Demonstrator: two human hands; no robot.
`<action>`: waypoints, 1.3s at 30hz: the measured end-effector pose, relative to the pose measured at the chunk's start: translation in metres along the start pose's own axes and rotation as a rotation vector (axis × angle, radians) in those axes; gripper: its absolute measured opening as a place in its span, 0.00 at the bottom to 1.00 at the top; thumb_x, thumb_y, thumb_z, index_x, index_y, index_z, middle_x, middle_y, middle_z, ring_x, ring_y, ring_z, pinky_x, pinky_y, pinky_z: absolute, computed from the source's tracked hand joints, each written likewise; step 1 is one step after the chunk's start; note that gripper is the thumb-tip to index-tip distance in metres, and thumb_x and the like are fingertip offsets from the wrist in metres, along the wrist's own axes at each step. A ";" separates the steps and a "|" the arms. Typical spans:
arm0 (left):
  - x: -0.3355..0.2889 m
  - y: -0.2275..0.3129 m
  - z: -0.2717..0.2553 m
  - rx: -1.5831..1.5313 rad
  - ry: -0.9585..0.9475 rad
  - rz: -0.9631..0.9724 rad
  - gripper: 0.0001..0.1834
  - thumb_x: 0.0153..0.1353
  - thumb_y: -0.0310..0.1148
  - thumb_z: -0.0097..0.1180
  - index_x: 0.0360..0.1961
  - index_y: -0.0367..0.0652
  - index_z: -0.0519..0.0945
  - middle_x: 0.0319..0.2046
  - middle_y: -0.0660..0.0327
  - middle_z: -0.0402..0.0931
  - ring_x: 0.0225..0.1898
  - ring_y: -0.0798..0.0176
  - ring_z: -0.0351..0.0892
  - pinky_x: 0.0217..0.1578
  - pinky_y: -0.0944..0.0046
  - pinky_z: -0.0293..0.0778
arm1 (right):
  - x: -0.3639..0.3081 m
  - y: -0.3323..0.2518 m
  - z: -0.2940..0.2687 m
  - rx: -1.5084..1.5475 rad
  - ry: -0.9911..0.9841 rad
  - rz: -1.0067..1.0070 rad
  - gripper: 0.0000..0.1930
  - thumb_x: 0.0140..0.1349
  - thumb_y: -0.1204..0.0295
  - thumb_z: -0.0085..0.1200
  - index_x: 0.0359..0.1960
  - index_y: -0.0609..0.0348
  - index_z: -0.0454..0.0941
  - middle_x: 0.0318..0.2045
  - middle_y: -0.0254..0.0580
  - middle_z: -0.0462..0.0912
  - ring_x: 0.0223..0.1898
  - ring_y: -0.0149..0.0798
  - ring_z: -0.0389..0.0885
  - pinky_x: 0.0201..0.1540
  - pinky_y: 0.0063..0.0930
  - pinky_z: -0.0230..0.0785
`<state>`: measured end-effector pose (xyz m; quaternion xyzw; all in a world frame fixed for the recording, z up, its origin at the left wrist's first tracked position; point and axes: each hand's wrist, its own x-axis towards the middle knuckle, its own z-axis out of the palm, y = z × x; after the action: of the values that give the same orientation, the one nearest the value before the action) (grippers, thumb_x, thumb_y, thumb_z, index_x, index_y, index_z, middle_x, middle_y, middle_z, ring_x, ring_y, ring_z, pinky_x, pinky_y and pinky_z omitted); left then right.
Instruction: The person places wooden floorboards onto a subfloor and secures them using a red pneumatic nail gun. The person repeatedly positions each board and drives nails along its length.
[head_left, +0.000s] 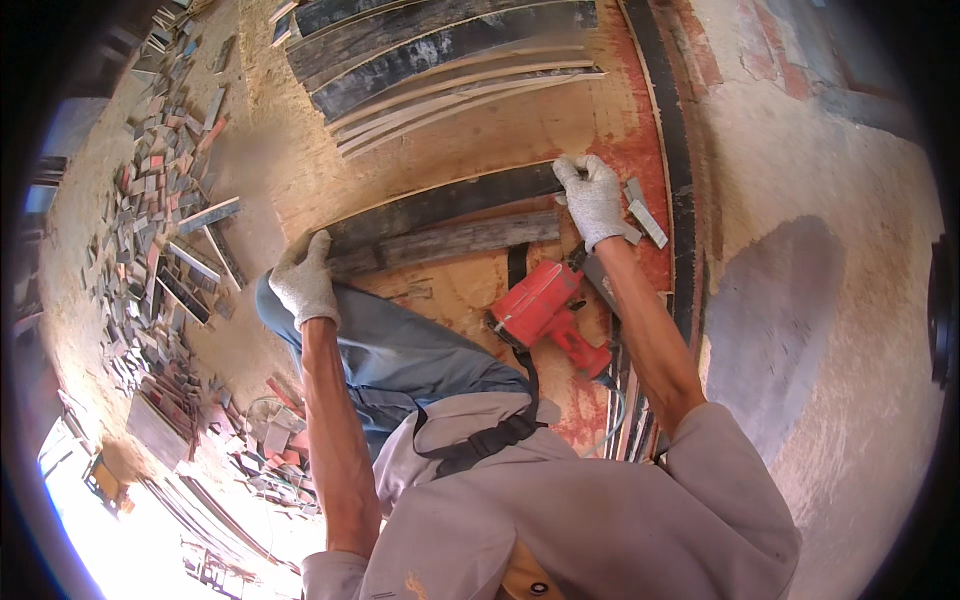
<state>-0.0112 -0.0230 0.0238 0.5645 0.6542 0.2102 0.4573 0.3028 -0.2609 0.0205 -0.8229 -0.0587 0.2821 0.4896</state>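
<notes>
both ends of the dark plank (440, 207) are held: my left grip (305, 280) closes on one near the left edge of the surface (485, 137), my right grip (592, 200) pinches the other toward the red-stained right edge. a grey strip (470, 239) lies just beside, nearer me. i judge positioning underway; fastening i cannot tell. the red power tool (540, 303) sits unheld toward the near right corner; more planks (440, 50) by the far edge seem left to handle.

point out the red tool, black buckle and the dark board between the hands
Red tool (533, 302): head view, main housing.
Black buckle (497, 436): head view, middle.
Dark board (445, 208): head view, middle of its long face.
</notes>
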 end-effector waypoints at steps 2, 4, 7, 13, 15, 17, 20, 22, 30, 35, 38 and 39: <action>-0.003 0.004 0.001 -0.019 -0.004 -0.027 0.17 0.58 0.31 0.73 0.47 0.35 0.88 0.36 0.58 0.88 0.30 0.71 0.81 0.32 0.69 0.78 | 0.003 0.001 0.002 0.010 0.015 -0.057 0.11 0.68 0.67 0.63 0.44 0.61 0.81 0.31 0.35 0.82 0.30 0.27 0.82 0.27 0.24 0.80; -0.006 0.008 0.002 -0.032 0.002 -0.032 0.17 0.58 0.30 0.73 0.47 0.35 0.88 0.36 0.57 0.89 0.31 0.70 0.82 0.32 0.69 0.79 | -0.002 -0.007 0.010 0.034 0.065 -0.083 0.12 0.68 0.67 0.63 0.48 0.61 0.82 0.31 0.36 0.82 0.31 0.27 0.82 0.27 0.23 0.81; -0.005 0.007 0.001 -0.012 0.009 -0.013 0.17 0.59 0.31 0.73 0.48 0.35 0.88 0.37 0.56 0.89 0.32 0.69 0.84 0.35 0.68 0.80 | 0.000 -0.006 0.008 0.077 0.021 -0.041 0.15 0.69 0.69 0.61 0.52 0.65 0.82 0.35 0.38 0.85 0.32 0.27 0.82 0.28 0.22 0.82; 0.000 0.000 0.000 -0.021 -0.013 -0.016 0.17 0.58 0.32 0.73 0.46 0.34 0.88 0.37 0.55 0.89 0.34 0.68 0.84 0.39 0.67 0.79 | 0.000 0.000 0.004 0.076 0.015 -0.004 0.12 0.70 0.68 0.61 0.47 0.65 0.83 0.36 0.36 0.85 0.33 0.25 0.82 0.29 0.21 0.82; 0.002 0.000 0.000 -0.009 -0.021 -0.019 0.17 0.57 0.32 0.74 0.45 0.34 0.89 0.37 0.55 0.89 0.35 0.67 0.84 0.40 0.67 0.79 | 0.000 0.000 0.004 0.082 0.018 -0.005 0.12 0.70 0.68 0.61 0.47 0.65 0.83 0.36 0.37 0.85 0.33 0.25 0.82 0.29 0.21 0.82; 0.000 -0.001 -0.001 -0.019 -0.009 -0.041 0.17 0.57 0.32 0.74 0.45 0.34 0.89 0.37 0.55 0.89 0.37 0.67 0.85 0.42 0.67 0.79 | -0.002 -0.002 0.005 0.092 0.032 -0.022 0.12 0.69 0.69 0.62 0.46 0.66 0.83 0.36 0.38 0.85 0.33 0.25 0.82 0.28 0.22 0.82; 0.003 -0.014 -0.003 -0.024 0.009 -0.031 0.17 0.56 0.32 0.74 0.45 0.35 0.89 0.38 0.55 0.89 0.39 0.66 0.85 0.44 0.66 0.79 | -0.001 0.000 0.004 0.085 -0.003 -0.028 0.11 0.69 0.69 0.62 0.45 0.66 0.83 0.35 0.37 0.85 0.31 0.26 0.82 0.28 0.22 0.83; 0.003 -0.013 -0.002 -0.013 0.012 -0.021 0.17 0.56 0.32 0.74 0.45 0.35 0.89 0.39 0.55 0.89 0.40 0.65 0.86 0.46 0.66 0.79 | -0.001 0.000 0.004 0.082 0.008 -0.027 0.11 0.69 0.69 0.62 0.44 0.67 0.83 0.34 0.37 0.85 0.30 0.26 0.81 0.28 0.22 0.83; -0.007 0.006 0.003 0.039 0.041 -0.002 0.16 0.56 0.32 0.73 0.44 0.34 0.89 0.40 0.52 0.89 0.41 0.63 0.86 0.48 0.65 0.79 | -0.001 0.006 0.005 0.140 0.042 -0.019 0.09 0.69 0.70 0.63 0.41 0.67 0.84 0.33 0.36 0.85 0.31 0.25 0.82 0.28 0.24 0.84; 0.001 -0.007 0.001 0.066 0.054 0.019 0.17 0.56 0.32 0.73 0.45 0.35 0.89 0.38 0.54 0.89 0.36 0.65 0.85 0.41 0.65 0.80 | -0.007 0.006 0.014 0.235 0.105 -0.008 0.08 0.67 0.75 0.64 0.43 0.67 0.84 0.35 0.40 0.87 0.29 0.27 0.84 0.26 0.23 0.84; -0.003 0.001 0.004 0.022 0.046 -0.015 0.17 0.56 0.32 0.73 0.46 0.35 0.89 0.35 0.58 0.88 0.29 0.69 0.81 0.32 0.67 0.78 | -0.005 0.012 0.014 0.297 0.126 0.004 0.10 0.66 0.76 0.64 0.46 0.68 0.84 0.36 0.41 0.87 0.30 0.28 0.84 0.28 0.23 0.84; -0.001 -0.001 0.004 0.016 0.048 -0.021 0.17 0.57 0.32 0.73 0.46 0.36 0.89 0.34 0.60 0.88 0.25 0.72 0.77 0.26 0.69 0.75 | -0.006 0.012 0.016 0.325 0.130 0.004 0.10 0.66 0.76 0.64 0.46 0.68 0.84 0.36 0.42 0.87 0.30 0.28 0.84 0.28 0.23 0.84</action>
<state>-0.0083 -0.0255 0.0212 0.5560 0.6726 0.2139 0.4391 0.2872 -0.2566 0.0068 -0.7495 0.0211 0.2353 0.6184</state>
